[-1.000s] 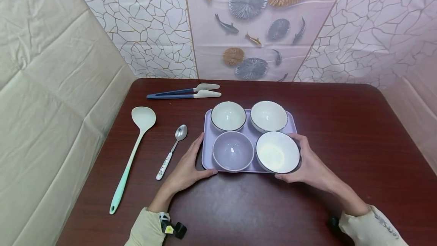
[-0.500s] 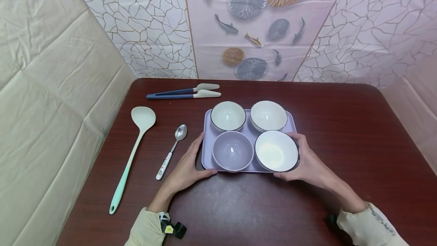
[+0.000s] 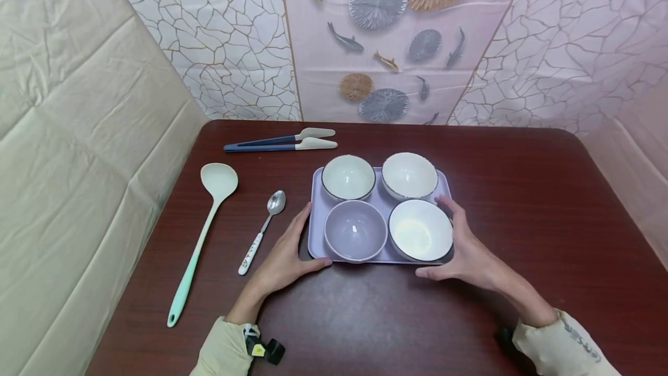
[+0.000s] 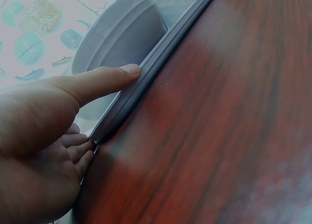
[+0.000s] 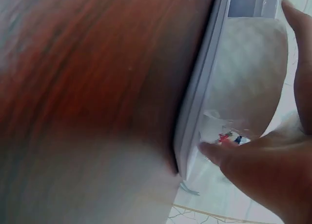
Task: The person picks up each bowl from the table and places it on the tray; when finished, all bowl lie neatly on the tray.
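A lilac tray (image 3: 317,239) bears two rows of bowls. My left hand (image 3: 282,263) holds its near left corner, the thumb (image 4: 109,82) on the front rim and the fingers along the left side. Closest to that hand is a greyish-purple bowl (image 3: 356,231). At the near right sits a white bowl with a dark rim (image 3: 421,230), with a dimpled outer wall in the right wrist view. Around it my right hand (image 3: 472,257) is spread, thumb and fingers apart from the wall. Behind stand a dark-rimmed pale bowl (image 3: 348,177) and a scalloped white bowl (image 3: 410,176).
Left of the tray lie a small metal spoon (image 3: 262,232) with a patterned white handle and a long ladle (image 3: 204,242) with a mint handle. Blue-and-white tongs (image 3: 282,141) lie near the back edge of the brown table (image 3: 522,190). Fabric hangs along the sides and back.
My right hand has let go of the near right white bowl and spread its fingers. That bowl has shifted slightly left and settled on the tray. The left hand has not moved.
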Demonstrator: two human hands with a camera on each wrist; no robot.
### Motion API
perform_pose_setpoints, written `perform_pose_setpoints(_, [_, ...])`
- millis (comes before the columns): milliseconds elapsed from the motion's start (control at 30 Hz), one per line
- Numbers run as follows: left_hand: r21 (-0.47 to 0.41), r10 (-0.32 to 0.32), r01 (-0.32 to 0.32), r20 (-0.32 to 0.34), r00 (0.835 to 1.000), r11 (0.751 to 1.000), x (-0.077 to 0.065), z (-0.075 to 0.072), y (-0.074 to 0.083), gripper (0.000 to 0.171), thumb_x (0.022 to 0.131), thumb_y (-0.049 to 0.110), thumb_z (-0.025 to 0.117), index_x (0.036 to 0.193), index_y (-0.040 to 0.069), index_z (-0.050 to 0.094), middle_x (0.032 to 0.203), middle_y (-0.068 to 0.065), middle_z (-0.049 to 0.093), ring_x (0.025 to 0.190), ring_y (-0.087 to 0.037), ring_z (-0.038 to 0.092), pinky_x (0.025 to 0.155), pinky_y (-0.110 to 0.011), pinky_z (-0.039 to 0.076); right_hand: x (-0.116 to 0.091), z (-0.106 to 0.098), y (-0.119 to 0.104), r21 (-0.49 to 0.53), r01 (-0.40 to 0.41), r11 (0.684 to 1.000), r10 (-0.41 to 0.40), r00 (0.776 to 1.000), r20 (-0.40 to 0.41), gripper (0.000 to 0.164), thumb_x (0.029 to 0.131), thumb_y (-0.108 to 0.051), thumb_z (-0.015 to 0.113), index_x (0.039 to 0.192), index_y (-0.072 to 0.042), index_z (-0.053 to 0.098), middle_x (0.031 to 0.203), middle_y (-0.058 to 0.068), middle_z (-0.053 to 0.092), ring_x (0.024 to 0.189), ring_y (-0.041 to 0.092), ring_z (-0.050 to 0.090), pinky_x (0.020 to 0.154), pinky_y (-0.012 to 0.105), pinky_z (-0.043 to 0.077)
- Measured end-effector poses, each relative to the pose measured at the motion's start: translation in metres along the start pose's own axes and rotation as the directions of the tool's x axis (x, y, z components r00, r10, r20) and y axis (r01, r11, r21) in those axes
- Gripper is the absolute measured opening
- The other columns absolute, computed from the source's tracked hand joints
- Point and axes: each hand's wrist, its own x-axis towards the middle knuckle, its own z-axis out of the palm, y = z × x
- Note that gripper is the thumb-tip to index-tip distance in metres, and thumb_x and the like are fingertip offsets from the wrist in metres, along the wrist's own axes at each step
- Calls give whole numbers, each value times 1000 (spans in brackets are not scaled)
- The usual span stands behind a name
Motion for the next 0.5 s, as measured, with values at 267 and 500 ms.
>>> perform_pose_setpoints(267, [0,-3,3,55,998,1000,-1,-13,7,113,75,55,80,158,16,16,160,0,20,143,-13,21,111,-45,27,1,-13,-19,-88,42,995,-48,996,-70,123,70,-29,91,157,-16,4,159,14,10,142,34,15,108,59,19])
perform_pose_setpoints(500, [134,62,-70,65,996,989,29,-42,54,87,90,55,64,158,23,20,159,1,25,143,-13,24,112,-43,27,20,-47,-55,-458,121,881,-165,985,-57,78,91,-43,69,149,-3,35,153,22,32,139,41,28,114,53,13])
